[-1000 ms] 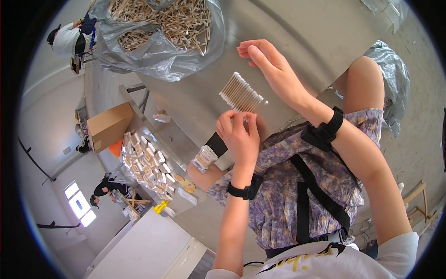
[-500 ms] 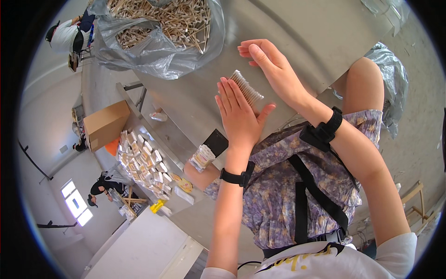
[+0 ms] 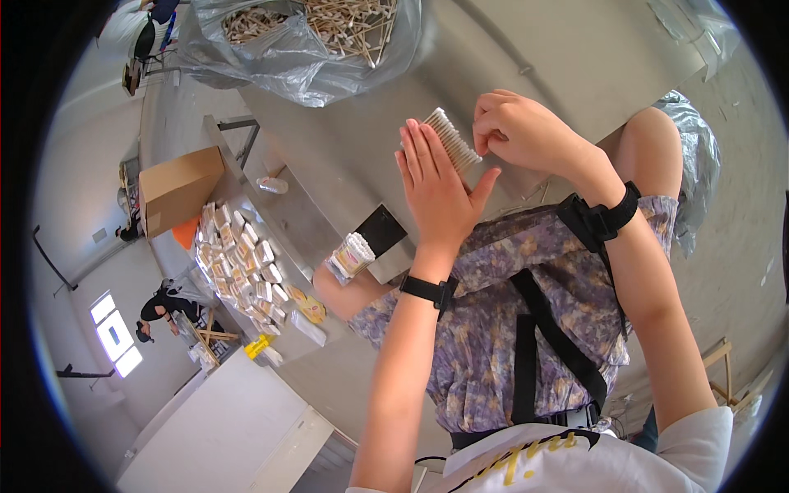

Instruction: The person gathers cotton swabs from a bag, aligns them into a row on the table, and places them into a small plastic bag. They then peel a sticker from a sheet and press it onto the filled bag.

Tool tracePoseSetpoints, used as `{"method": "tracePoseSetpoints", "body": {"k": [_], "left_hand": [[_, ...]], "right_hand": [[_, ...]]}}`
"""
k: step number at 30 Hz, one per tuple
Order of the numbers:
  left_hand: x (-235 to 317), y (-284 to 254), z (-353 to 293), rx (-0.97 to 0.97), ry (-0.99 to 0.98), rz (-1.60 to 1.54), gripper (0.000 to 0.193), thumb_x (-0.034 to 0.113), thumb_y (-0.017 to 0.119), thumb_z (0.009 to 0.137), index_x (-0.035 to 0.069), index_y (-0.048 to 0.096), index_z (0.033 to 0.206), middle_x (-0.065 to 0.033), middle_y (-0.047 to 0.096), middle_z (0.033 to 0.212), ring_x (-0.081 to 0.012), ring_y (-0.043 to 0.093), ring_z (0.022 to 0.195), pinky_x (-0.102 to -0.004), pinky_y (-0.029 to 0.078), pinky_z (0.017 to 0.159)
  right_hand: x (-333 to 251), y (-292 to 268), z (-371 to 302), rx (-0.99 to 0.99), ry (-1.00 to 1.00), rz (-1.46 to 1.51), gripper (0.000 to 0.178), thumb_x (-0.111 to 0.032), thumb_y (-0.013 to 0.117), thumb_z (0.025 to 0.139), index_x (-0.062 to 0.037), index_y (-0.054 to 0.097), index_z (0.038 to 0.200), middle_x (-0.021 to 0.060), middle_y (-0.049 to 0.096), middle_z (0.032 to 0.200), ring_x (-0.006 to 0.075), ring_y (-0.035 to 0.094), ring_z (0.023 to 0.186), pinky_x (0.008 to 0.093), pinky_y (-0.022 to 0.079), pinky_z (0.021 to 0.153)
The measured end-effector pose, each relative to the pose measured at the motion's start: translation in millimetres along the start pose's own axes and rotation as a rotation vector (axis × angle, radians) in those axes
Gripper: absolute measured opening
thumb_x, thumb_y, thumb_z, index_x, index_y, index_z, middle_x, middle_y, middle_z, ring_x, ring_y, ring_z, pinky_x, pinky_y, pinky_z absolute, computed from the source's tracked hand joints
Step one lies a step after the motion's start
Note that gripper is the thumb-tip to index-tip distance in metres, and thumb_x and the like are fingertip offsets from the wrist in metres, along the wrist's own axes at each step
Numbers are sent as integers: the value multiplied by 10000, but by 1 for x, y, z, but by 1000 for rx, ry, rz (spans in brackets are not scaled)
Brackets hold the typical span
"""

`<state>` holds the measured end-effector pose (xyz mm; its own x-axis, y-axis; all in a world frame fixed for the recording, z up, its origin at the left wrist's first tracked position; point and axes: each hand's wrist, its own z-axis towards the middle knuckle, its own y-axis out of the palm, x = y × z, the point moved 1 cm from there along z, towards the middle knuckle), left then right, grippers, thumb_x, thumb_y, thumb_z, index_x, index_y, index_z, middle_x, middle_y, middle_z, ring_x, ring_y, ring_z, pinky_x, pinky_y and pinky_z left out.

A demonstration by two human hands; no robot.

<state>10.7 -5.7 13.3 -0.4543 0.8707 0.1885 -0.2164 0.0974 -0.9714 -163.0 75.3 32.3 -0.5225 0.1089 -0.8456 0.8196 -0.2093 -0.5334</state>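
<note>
A row of cotton swabs [image 3: 452,138] with white tips and wooden sticks lies side by side on the grey metal table [image 3: 345,156]. Flat against its left side rests my left hand [image 3: 437,185], fingers stretched out and thumb apart. My right hand [image 3: 530,133] is at the row's right end, its fingers curled in with the tips pinched close to the swab heads. Whatever sits between those fingertips is too small to make out. Beyond both hands, a grey plastic bag [image 3: 308,82] lies spread around a heap of loose cotton swabs [image 3: 349,29].
A black pad [image 3: 380,230] and a pack of cotton swabs [image 3: 353,256] lie at the table's near left edge. Farther left are many small packs [image 3: 238,263] and a cardboard box [image 3: 181,191]. Another person [image 3: 168,308] is at the far left.
My right hand has come down to the swab row, and its fingers have gone from stretched out to curled and pinched. My left hand stays flat beside the row. The whole view has shifted slightly.
</note>
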Motion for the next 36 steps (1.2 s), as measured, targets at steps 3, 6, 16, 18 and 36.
{"method": "tracePoseSetpoints", "body": {"k": [3, 6, 16, 18, 36], "left_hand": [[0, 2, 0, 26, 1, -13, 1057, 643, 585, 884, -122, 204, 1506, -330, 219, 1568, -451, 210, 1477, -561, 222, 1171], [1, 2, 0, 28, -3, -10, 1048, 638, 586, 886, -122, 211, 1503, -330, 230, 1564, -448, 215, 1476, -559, 223, 1171], [2, 0, 1, 21, -8, -2, 1046, 644, 572, 891, -128, 213, 1498, -334, 234, 1559, -452, 217, 1473, -555, 220, 1175], [1, 0, 0, 22, -2, 6, 1047, 643, 573, 891, -128, 209, 1499, -333, 233, 1560, -451, 216, 1474, -553, 221, 1175], [1, 2, 0, 18, -7, 0, 1064, 660, 565, 887, -119, 192, 1507, -322, 221, 1569, -443, 201, 1480, -551, 210, 1179]], "right_hand": [[-3, 1, -2, 11, -18, -45, 113, -19, 566, 755, -25, 673, 718, 79, 604, 888, 248, 591, 909, 360, 498, 764], [-2, 2, -2, 22, -14, -51, 116, -22, 568, 752, -30, 679, 720, 72, 606, 892, 244, 589, 925, 357, 498, 772], [2, 5, -1, -23, -65, -121, 132, -14, 559, 758, -36, 689, 746, 69, 603, 910, 242, 592, 927, 355, 504, 787], [-1, 4, -2, -12, -22, -80, 135, -12, 556, 766, -39, 688, 760, 70, 604, 916, 244, 594, 925, 356, 506, 789], [-2, 8, 1, 59, -5, -72, 150, -21, 540, 794, -57, 686, 797, 84, 611, 916, 267, 599, 967, 382, 512, 813]]}}
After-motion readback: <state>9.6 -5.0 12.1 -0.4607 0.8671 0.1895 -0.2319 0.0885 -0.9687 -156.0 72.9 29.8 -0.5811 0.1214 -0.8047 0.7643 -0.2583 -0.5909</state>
